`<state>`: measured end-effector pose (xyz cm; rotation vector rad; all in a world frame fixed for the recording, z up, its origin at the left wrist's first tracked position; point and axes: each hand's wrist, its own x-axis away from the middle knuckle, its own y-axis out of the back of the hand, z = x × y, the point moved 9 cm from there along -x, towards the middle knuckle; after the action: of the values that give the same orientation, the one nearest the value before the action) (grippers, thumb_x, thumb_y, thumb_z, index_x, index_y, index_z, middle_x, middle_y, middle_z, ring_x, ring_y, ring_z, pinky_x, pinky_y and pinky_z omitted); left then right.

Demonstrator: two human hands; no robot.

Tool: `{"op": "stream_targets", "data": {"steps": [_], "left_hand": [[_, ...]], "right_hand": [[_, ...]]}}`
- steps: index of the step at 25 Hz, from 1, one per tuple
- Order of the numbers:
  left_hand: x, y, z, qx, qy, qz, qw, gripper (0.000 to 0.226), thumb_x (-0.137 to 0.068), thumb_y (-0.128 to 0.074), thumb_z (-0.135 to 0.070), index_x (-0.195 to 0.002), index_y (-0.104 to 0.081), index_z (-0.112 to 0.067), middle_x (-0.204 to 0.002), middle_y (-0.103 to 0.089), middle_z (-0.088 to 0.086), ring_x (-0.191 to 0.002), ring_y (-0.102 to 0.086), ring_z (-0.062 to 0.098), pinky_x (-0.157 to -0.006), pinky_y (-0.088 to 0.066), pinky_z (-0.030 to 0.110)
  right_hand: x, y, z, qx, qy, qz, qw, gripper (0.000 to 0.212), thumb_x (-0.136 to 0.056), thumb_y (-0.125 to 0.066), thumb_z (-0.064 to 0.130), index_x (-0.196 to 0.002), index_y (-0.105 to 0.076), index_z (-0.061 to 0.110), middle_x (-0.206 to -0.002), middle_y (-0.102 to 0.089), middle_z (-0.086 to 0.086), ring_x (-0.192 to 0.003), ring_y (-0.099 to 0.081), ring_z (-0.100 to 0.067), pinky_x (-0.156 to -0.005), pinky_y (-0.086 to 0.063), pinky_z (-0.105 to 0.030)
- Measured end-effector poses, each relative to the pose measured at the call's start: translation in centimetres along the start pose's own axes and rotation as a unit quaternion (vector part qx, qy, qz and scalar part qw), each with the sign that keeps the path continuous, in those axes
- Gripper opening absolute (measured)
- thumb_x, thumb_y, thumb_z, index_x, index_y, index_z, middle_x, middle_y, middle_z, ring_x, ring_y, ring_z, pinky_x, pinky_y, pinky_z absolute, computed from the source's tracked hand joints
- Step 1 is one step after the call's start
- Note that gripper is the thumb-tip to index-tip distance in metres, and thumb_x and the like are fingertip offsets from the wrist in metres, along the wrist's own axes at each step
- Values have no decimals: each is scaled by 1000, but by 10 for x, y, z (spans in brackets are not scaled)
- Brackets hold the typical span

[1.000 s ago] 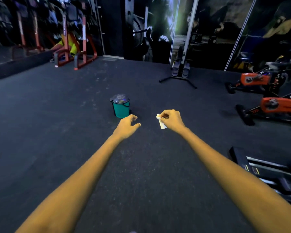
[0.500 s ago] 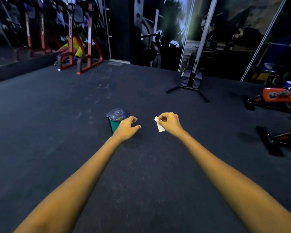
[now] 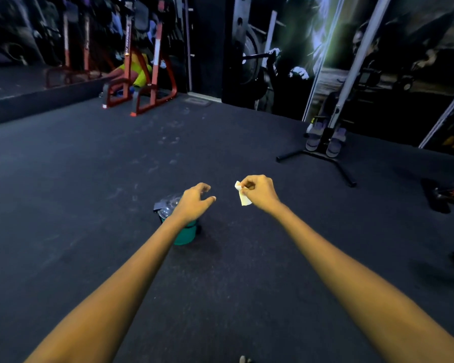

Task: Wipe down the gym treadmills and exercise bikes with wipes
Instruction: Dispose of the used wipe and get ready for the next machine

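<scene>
Dark rubber flooring [image 3: 89, 205] covers most of the frame, scuffed with pale marks toward the upper centre. Along the top edge runs a wall with a gym mural [image 3: 312, 48] and a mirrored section at upper left. A red steel rack [image 3: 142, 82] stands on the floor at upper left. At upper right, a black stand with splayed legs [image 3: 323, 150] rises into a slanted silver pole. At the right edge, mid-height, part of an exercise bike base [image 3: 446, 195] with orange trim enters the frame; the rest of the machine is out of view.

2 bare forearms reach from the bottom corners toward the centre.

The left hand [image 3: 193, 203] hangs above a teal canister [image 3: 184, 234] that stands upright on the floor just left of centre. Its fingers are loosely curled and spread, gripping nothing; whether they touch the canister's clear domed lid [image 3: 167, 205] cannot be told, as the hand and wrist overlap much of the lid and body.

The right hand [image 3: 258, 192] sits just right of centre, level with the left hand and apart from it. Its thumb and fingers pinch a small crumpled white wipe [image 3: 243, 197], which hangs down from the fingertips on the hand's left side, clear of the floor and of the canister.
</scene>
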<state>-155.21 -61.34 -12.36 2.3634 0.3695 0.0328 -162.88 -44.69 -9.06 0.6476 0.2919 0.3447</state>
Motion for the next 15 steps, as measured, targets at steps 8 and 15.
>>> {"op": "stream_targets", "data": {"steps": [8,15], "left_hand": [[-177,12,25,21,88,-82,993,42,-91,-61,-23,-128,-51,-5,-131,-55,11,-121,-52,23,-100,-43,35],[-334,48,83,22,146,-184,972,40,-91,-61,-21,-127,-52,-5,-131,-55,11,-121,-52,23,-99,-41,32]], "right_hand": [[-227,-30,-7,2,69,102,992,8,-84,-63,4,-84,-71,5,-90,-70,-10,-80,-59,-12,-71,-48,-26],[-413,-96,-4,-6,138,176,975,8,-84,-65,8,-85,-71,2,-91,-70,-13,-81,-61,-17,-73,-48,-29]]}}
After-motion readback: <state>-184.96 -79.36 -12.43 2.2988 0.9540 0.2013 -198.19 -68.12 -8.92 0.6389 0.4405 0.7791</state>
